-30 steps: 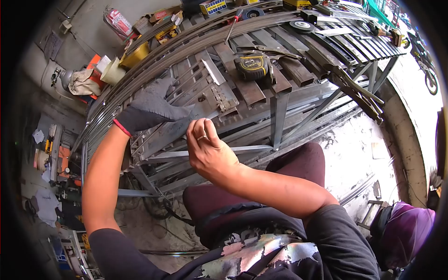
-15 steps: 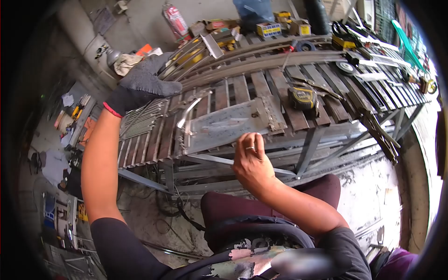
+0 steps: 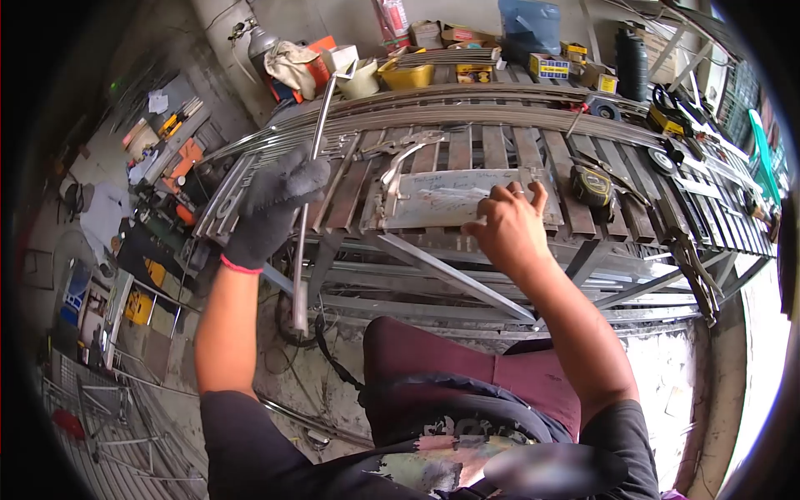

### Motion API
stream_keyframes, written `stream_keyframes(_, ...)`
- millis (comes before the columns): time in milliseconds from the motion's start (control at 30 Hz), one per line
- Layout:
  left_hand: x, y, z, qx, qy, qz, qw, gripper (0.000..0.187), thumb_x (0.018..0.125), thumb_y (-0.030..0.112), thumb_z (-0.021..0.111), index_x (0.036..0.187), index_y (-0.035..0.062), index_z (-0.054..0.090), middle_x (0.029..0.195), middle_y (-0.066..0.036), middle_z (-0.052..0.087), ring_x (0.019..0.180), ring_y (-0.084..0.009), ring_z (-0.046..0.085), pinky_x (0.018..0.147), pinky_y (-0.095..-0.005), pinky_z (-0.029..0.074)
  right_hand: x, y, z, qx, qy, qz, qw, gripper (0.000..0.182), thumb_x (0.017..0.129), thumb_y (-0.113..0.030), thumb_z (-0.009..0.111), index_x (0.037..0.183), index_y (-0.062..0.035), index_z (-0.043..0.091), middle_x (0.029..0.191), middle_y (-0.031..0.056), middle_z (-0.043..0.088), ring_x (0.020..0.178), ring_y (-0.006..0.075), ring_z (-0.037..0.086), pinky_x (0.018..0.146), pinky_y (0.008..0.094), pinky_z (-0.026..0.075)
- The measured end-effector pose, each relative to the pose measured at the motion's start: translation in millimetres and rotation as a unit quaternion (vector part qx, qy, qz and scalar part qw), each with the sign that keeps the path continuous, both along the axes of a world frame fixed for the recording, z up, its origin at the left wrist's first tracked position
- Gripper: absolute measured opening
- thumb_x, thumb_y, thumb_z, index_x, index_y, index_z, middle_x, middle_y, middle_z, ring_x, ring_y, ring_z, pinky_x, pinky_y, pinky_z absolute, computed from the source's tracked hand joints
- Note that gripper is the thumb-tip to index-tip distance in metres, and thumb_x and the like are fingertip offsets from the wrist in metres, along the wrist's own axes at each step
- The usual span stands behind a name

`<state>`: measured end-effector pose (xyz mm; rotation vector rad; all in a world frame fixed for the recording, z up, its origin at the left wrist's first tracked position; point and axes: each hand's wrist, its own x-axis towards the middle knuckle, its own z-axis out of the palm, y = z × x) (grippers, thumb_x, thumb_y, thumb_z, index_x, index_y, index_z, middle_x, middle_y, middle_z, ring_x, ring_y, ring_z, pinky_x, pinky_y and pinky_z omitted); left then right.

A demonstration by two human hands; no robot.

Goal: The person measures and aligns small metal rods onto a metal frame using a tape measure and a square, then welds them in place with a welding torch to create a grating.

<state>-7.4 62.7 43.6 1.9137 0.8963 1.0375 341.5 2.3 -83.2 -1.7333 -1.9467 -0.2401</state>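
My left hand, in a dark grey glove with a red cuff, is closed round a long thin metal bar. The bar stands steeply tilted, its bent flat end up high and its lower end hanging in front of the bench edge. My bare right hand, with a ring on one finger, is over the right part of a flat metal plate, fingers bent and apart. Handwriting runs along the plate's upper part. A pale clamp-like metal piece lies at its left end.
The slatted metal bench carries a tape measure right of the plate and long bars behind it. Farther back are a yellow container, small boxes and a blue water jug. Pliers-like tools hang at the right edge.
My left hand has come down toward the bench's front, swinging the bar from lying over the bench to a steep tilt. My right hand has moved from the front edge onto the plate, fingers spreading.
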Motion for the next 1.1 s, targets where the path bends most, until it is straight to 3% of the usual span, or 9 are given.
stream_keyframes(67,2.3,-15.9,-13.4,0.003,-0.016,0.033,0.999,0.054,0.107,0.039,0.065,0.142,-0.0019,0.068,0.104,-0.004,0.072,0.09,-0.0108,0.069,0.082,-0.0283,0.055,3.2,5.7,6.0,-0.014,0.013,-0.004,1.0,0.035,0.081,-0.042,0.09,0.092,-0.0094,0.084,0.112,0.0098,0.074,0.124,0.0344,0.064,0.117,0.066,0.028)
stream_keyframes(167,-6.5,-15.8,-32.9,-0.051,-0.072,0.055,0.995,0.047,0.11,0.038,0.063,0.134,-0.0017,0.07,0.104,-0.005,0.073,0.086,-0.0123,0.07,0.078,-0.0286,0.057,7.9,16.8,23.3,-0.084,0.03,-0.004,0.996,0.039,0.075,-0.047,0.095,0.085,-0.0109,0.085,0.11,0.0075,0.076,0.126,0.0341,0.065,0.115,0.0646,0.029)
stream_keyframes(467,6.0,-30.9,-50.2,-0.048,-0.113,0.085,0.989,0.068,0.098,0.045,0.076,0.143,-0.0051,0.065,0.102,-0.008,0.071,0.085,-0.0153,0.069,0.08,-0.0298,0.054,15.4,52.2,25.4,-0.101,0.087,-0.006,0.991,0.036,0.067,-0.04,0.1,0.077,-0.0106,0.083,0.102,0.0081,0.077,0.117,0.031,0.067,0.108,0.0553,0.03)
stream_keyframes(567,7.1,-26.3,-57.1,-0.052,-0.096,0.058,0.992,0.069,0.098,0.041,0.078,0.145,-0.0071,0.063,0.104,-0.008,0.069,0.09,-0.0164,0.07,0.086,-0.0311,0.055,13.2,61.6,27.0,-0.112,0.072,-0.033,0.991,0.03,0.075,-0.037,0.095,0.082,-0.0099,0.084,0.106,0.0086,0.077,0.119,0.0315,0.066,0.109,0.0553,0.03)
stream_keyframes(700,21.6,-33.9,-59.4,-0.024,-0.125,0.05,0.991,0.062,0.099,0.035,0.078,0.141,-0.007,0.064,0.109,-0.009,0.07,0.098,-0.0181,0.071,0.095,-0.0336,0.055,3.4,55.2,11.7,0.048,0.002,0.0,0.999,0.019,0.094,-0.027,0.08,0.099,-0.0093,0.082,0.113,0.0101,0.076,0.122,0.0321,0.065,0.11,0.058,0.032)
stream_keyframes(800,37.3,-48.4,-50.0,-0.016,-0.151,0.129,0.98,0.061,0.104,0.043,0.072,0.143,-0.002,0.061,0.133,-0.011,0.07,0.124,-0.0228,0.069,0.108,-0.0374,0.053,-26.1,3.3,42.6,0.105,0.05,0.067,0.991,0.022,0.095,-0.024,0.079,0.113,-0.011,0.078,0.112,0.0093,0.075,0.118,0.0295,0.067,0.109,0.0568,0.035)
stream_keyframes(867,51.0,-47.5,-51.3,-0.072,-0.306,0.129,0.94,0.065,0.106,0.048,0.071,0.15,0.0033,0.057,0.138,-0.011,0.065,0.127,-0.0225,0.065,0.109,-0.0392,0.052,-45.4,-41.6,78.3,0.138,0.028,0.119,0.983,0.029,0.095,-0.023,0.079,0.121,-0.0102,0.074,0.112,0.008,0.074,0.116,0.0289,0.067,0.109,0.0571,0.035)
stream_keyframes(1000,84.3,-41.6,-40.7,-0.083,-0.446,0.115,0.884,0.063,0.105,0.057,0.071,0.145,0.0106,0.057,0.124,-0.009,0.064,0.122,-0.0229,0.066,0.106,-0.0416,0.053,-57.4,-84.3,129.8,0.143,-0.029,0.161,0.976,0.052,0.094,-0.02,0.08,0.142,-0.0046,0.065,0.115,0.0161,0.072,0.115,0.0339,0.067,0.11,0.0496,0.041)
stream_keyframes(1100,117.2,-43.3,-34.9,-0.166,-0.492,0.072,0.852,0.072,0.107,0.056,0.068,0.164,0.0157,0.049,0.122,0.004,0.061,0.101,-0.0099,0.059,0.092,-0.0292,0.048,-55.1,-74.2,137.3,0.092,-0.041,0.172,0.98,0.059,0.093,-0.019,0.081,0.145,0.0013,0.061,0.123,0.0254,0.072,0.119,0.0444,0.068,0.105,0.0521,0.05)
